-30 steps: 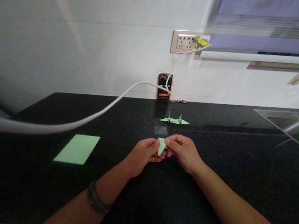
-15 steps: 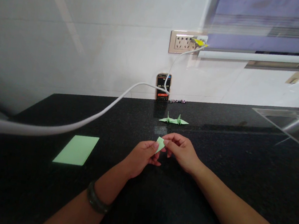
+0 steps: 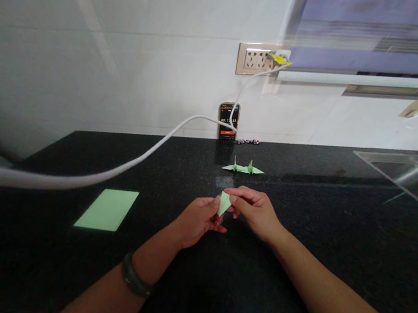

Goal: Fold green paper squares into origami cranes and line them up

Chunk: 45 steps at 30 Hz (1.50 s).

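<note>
A small folded piece of light green paper (image 3: 223, 203) is held between both hands just above the black countertop (image 3: 297, 250). My left hand (image 3: 197, 220) pinches its lower left side with thumb and fingers closed. My right hand (image 3: 254, 212) pinches its upper right edge, fingers curled together. A dark band sits on my left wrist. Beyond the hands, two finished green paper cranes (image 3: 243, 167) stand side by side on the counter.
A flat stack of green paper sheets (image 3: 107, 209) lies at the left. A phone (image 3: 228, 121) showing a timer leans against the white wall, under a socket (image 3: 256, 59) with a white cable (image 3: 123, 166) running left. A steel sink (image 3: 414, 176) is at the right.
The folded paper turned slightly between the fingers, its tip first tilted flat, now pointing up again. Both hands stayed in nearly the same place. The phone timer advanced.
</note>
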Each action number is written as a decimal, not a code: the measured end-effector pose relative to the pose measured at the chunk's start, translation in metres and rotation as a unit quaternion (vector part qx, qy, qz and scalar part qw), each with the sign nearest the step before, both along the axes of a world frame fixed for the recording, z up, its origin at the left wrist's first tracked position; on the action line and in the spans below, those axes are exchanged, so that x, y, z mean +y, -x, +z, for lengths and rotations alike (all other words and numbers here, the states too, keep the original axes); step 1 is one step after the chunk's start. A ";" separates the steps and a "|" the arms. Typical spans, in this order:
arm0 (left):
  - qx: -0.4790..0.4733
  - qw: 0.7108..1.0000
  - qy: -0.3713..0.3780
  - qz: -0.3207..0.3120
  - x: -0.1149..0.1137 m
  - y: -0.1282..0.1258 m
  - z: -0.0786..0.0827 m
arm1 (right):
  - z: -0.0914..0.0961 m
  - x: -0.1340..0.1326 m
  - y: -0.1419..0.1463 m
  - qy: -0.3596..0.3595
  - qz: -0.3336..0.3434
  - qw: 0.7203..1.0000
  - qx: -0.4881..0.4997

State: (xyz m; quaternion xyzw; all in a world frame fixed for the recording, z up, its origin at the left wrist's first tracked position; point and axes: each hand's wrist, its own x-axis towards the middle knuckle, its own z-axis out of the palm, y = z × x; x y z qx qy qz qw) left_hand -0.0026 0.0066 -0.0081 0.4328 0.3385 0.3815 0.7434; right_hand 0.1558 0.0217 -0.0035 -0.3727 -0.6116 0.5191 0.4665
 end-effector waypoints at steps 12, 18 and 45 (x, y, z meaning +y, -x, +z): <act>0.007 1.000 -0.005 0.013 -0.001 -0.001 0.000 | 0.000 0.000 0.001 0.037 0.014 0.999 0.004; 0.034 0.999 -0.027 0.022 -0.001 -0.002 -0.001 | 0.005 -0.002 0.002 0.021 0.026 0.999 -0.030; 0.183 0.971 -0.137 0.066 -0.001 -0.004 0.004 | 0.005 -0.001 -0.003 -0.047 0.047 0.995 -0.072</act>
